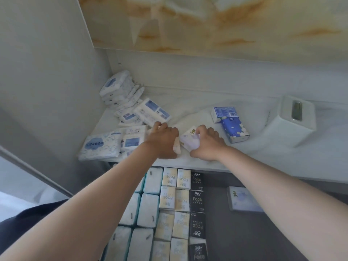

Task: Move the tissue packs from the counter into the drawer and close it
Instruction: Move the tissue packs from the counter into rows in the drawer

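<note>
Left hand (162,142) reaches over the front edge of the bench (188,102), fingers curled down over a pale pack (177,147) whose edge shows beneath the palm. Just beside it, the right hand (207,144) grips a lavender pack (189,141), thumb on its near end and fingers hooked over the top.

At far left a plain white side wall (47,72) closes off the bench, which is white stone with faint grey veining. In the back corner a stack of blue-and-white packs (118,87) leans against that wall. More of the same kind lie flat and overlapping in front of it (152,112), and a larger pack (99,146) sits at the front-left edge.

Right of the hands, two dark blue packs (235,130) lie touching each other, and further right a white tissue box (293,119) with a slot in its top lies tilted. Above the bench hangs a glossy panel (207,21) with orange veins.

Below, the drawer (226,232) stands open. Its left part is filled with rows of pale blue packs (148,204), then yellow packs (175,200), then black packs (197,200). One lavender-printed pack (243,199) lies alone on the grey floor at the right.
</note>
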Action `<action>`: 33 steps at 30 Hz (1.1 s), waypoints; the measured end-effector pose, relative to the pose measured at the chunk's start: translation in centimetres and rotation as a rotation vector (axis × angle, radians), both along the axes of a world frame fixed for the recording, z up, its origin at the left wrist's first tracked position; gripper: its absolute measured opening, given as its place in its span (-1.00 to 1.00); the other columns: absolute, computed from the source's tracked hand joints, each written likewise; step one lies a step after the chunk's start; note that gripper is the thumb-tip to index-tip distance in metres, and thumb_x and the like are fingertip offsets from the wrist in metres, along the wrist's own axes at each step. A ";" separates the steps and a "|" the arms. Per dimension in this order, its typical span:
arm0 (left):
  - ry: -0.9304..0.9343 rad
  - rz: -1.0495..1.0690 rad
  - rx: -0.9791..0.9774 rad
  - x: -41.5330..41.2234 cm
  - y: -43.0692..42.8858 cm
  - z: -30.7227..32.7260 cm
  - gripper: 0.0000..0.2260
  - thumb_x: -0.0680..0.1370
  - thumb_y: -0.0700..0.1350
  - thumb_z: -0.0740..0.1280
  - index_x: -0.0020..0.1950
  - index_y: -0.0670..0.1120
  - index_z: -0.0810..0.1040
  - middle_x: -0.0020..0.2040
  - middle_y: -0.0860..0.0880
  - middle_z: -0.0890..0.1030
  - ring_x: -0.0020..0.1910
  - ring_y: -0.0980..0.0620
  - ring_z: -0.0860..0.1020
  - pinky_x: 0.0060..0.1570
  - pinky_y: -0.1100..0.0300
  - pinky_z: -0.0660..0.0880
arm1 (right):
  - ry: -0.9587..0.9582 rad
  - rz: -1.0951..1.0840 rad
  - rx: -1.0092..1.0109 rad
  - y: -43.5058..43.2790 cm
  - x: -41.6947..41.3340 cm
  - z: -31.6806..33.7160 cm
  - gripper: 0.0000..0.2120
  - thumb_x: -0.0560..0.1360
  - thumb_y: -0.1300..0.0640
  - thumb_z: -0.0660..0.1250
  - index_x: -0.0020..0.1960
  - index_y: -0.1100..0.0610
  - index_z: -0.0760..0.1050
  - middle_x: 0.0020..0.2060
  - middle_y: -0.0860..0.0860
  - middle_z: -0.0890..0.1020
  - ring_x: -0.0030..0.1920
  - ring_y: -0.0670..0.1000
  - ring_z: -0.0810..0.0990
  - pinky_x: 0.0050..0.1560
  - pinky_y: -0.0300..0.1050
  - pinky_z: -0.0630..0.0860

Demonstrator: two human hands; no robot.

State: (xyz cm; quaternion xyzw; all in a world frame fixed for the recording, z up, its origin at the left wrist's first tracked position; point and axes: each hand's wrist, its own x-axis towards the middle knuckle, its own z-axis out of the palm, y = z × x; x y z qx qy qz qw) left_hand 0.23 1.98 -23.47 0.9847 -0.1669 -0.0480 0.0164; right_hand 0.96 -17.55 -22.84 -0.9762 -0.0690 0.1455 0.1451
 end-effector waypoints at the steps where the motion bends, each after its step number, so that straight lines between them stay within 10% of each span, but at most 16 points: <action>1: 0.009 -0.033 -0.043 -0.6 -0.4 0.1 -0.39 0.35 0.20 0.43 0.30 -0.02 0.37 0.15 -0.01 0.51 0.20 -0.07 0.38 0.30 0.06 0.16 | -0.001 -0.007 0.003 -0.7 -0.8 -0.4 -0.22 0.27 -0.12 0.45 0.38 -0.09 0.13 0.19 0.04 0.31 0.26 0.12 0.31 0.09 0.02 0.34; 7: 0.157 -0.092 -0.319 -6.4 -2.1 0.9 -0.35 0.37 0.16 0.48 0.36 0.02 0.32 0.13 -0.02 0.48 0.06 0.03 0.45 -0.04 0.17 0.39 | 0.058 0.069 0.001 -4.7 -5.2 -0.1 0.01 0.25 -0.13 0.45 0.53 -0.21 -0.06 0.28 0.05 0.29 0.34 0.12 0.30 0.19 0.04 0.39; 18: 0.323 -0.238 -0.115 -14.7 -3.9 -3.3 -0.50 0.44 0.16 0.44 0.30 0.09 0.38 0.24 0.06 0.48 0.20 0.04 0.43 0.15 0.13 0.44 | 0.178 0.272 -0.077 -10.6 -12.9 -1.5 -0.18 0.30 -0.09 0.44 0.46 -0.34 0.13 0.10 -0.04 0.33 0.21 0.06 0.40 0.07 -0.06 0.43; 33: 0.067 -0.329 0.079 -12.5 -4.2 -6.8 -0.59 0.44 0.19 0.30 0.27 0.18 0.41 0.32 -0.01 0.31 0.26 -0.04 0.33 0.26 0.03 0.35 | 0.186 0.343 -0.585 -15.1 -11.0 -9.5 -0.03 0.45 0.34 0.34 0.55 -0.36 -0.08 0.46 0.11 0.17 0.39 0.21 0.28 0.32 0.21 0.30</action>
